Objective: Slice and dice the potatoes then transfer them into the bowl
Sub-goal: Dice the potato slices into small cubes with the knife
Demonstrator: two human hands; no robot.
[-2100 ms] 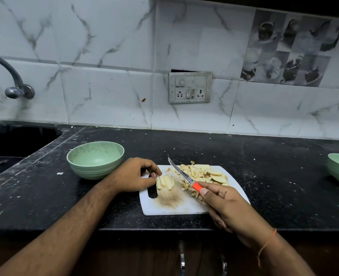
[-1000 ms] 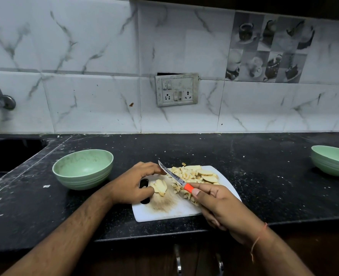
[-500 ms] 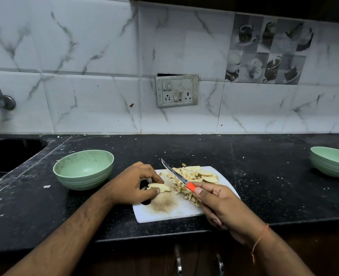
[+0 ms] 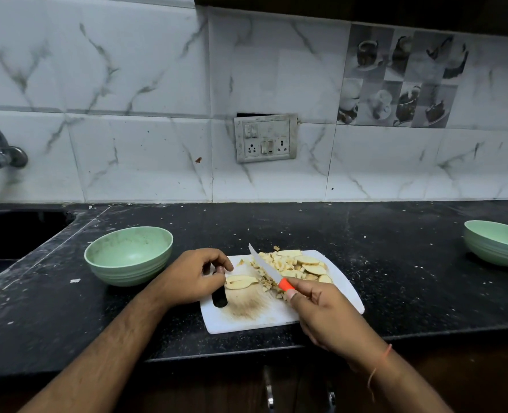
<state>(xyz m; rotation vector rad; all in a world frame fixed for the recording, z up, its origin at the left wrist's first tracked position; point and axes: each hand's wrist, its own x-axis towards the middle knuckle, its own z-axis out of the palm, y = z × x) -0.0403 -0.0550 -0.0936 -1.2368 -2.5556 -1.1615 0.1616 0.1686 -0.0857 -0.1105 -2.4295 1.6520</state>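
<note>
Head view, left to right. Pale green ribbed plastic bowl (image 4: pixel 129 254) sits on black speckled stone bench (image 4: pixel 396 263), just left of white plastic cutting board (image 4: pixel 246 317); nothing visible inside it, so no transfer yet.

Left hand (image 4: pixel 187 275) rests at board's left edge, fingers curled, thumb and fingertips pinching the left end of stacked pale potato slices (image 4: pixel 241 282). Change over the last two seconds: the slices stood upright as a fanned bundle, now they lie flat on the board. Judgement: stack is laid down ready for cutting into strips or dice.

Stack's long axis runs left-right across the board, tapered end pointing right toward the blade.

Orange-handled small knife (image 4: pixel 266 268) is lifted, blade slanting up and away to the left, tip above the board, not touching the stack. Right hand (image 4: pixel 327 308) grips the handle, fingers wrapped round it.

Heap of diced and sliced potato pieces (image 4: pixel 294 265) occupies board's far right. Second green bowl (image 4: pixel 498 244) sits far right, well apart.
</note>
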